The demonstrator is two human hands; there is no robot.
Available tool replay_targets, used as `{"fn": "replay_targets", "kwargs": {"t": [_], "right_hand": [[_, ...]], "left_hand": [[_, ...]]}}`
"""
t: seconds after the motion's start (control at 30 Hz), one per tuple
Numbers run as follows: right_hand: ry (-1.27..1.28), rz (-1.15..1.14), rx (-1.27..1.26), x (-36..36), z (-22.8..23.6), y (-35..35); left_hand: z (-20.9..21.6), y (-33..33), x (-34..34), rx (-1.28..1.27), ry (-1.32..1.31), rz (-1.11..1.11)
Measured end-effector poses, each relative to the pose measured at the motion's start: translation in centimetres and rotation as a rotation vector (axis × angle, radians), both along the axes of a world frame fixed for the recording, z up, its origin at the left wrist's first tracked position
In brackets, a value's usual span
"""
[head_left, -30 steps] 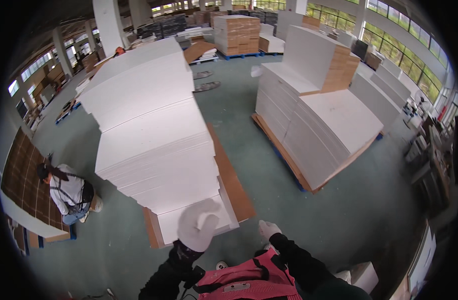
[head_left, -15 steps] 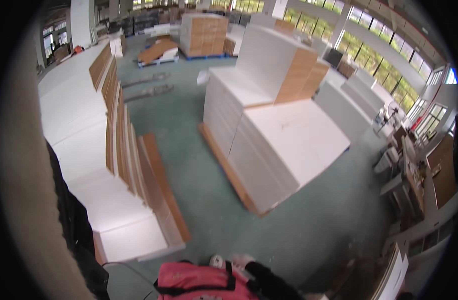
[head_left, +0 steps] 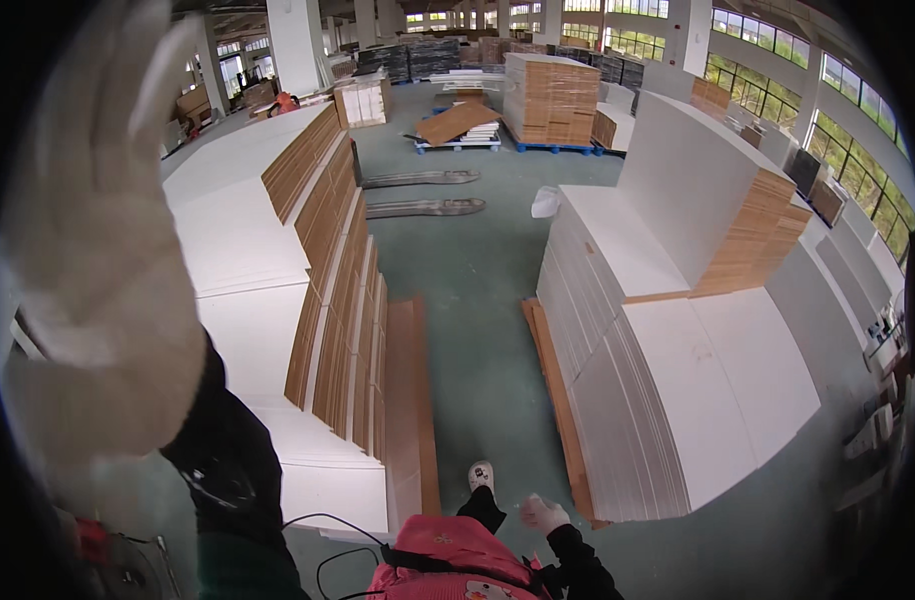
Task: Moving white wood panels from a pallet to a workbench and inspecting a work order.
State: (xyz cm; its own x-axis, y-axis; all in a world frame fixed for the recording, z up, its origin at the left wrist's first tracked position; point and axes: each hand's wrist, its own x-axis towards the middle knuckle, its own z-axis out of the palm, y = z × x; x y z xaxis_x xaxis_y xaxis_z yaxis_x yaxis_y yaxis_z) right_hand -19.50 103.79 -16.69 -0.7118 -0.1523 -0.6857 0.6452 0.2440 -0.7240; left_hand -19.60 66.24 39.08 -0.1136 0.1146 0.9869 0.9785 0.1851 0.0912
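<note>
My left hand (head_left: 108, 240), pale as if gloved and blurred, is raised close at the left, its fingers stretched upward. Nothing shows in it. Low in front of my body is my right hand (head_left: 545, 513), small and light-coloured; its fingers are too unclear to read. It hangs near the lower end of the right-hand stack of white panels (head_left: 723, 340), apart from it. Beyond my left hand stands another stepped stack of white panels (head_left: 233, 230) with brown edges. A pink bag or apron (head_left: 458, 545) with black straps covers my front.
A green floor aisle (head_left: 468, 330) runs between the stacks. Two metal forks (head_left: 428, 207) lie low across its left side. Farther off, brown boards (head_left: 553, 100) stand on a blue pallet (head_left: 553, 148), beside a low pile with a tilted brown sheet (head_left: 460, 124). One shoe (head_left: 482, 475) shows below.
My view has turned left and levelled, so both stacks sit farther right in the picture. The pale blurred shape at the left edge now shows as my raised left hand.
</note>
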Motion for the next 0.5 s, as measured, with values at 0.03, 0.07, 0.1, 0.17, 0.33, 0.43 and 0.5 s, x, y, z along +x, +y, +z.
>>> {"fn": "replay_targets", "kwargs": {"t": [0.03, 0.07, 0.1, 0.17, 0.33, 0.43, 0.5], "right_hand": [[0.044, -0.139, -0.062, -3.2, 0.6, -0.1], [0.046, -0.161, -0.068, -7.3, 2.3, -0.8], [0.101, -0.238, -0.102, -11.0, 5.3, -1.9], [0.18, -0.376, -0.146, -19.6, 8.4, -3.0], [0.56, -0.798, -0.081, -39.6, 10.2, -0.1], [0.586, -1.081, -0.064, -49.5, 9.3, 5.3], [0.466, -1.199, -0.169, -54.4, 7.2, 9.5]], "left_hand": [[-3.5, -1.3, -3.9, 0.138, -0.057, -0.039], [-8.1, -1.7, -7.7, 0.261, -0.121, -0.066], [-10.7, -1.3, -9.9, 0.518, -0.226, -0.127], [-16.4, -2.1, -15.2, 0.938, -0.448, -0.344], [-25.8, -3.1, -30.2, 0.75, -1.208, 0.184], [-28.5, -2.8, -40.2, 0.778, -1.371, 0.094], [-30.8, -2.9, -46.4, 0.689, -1.353, 0.019]]}}
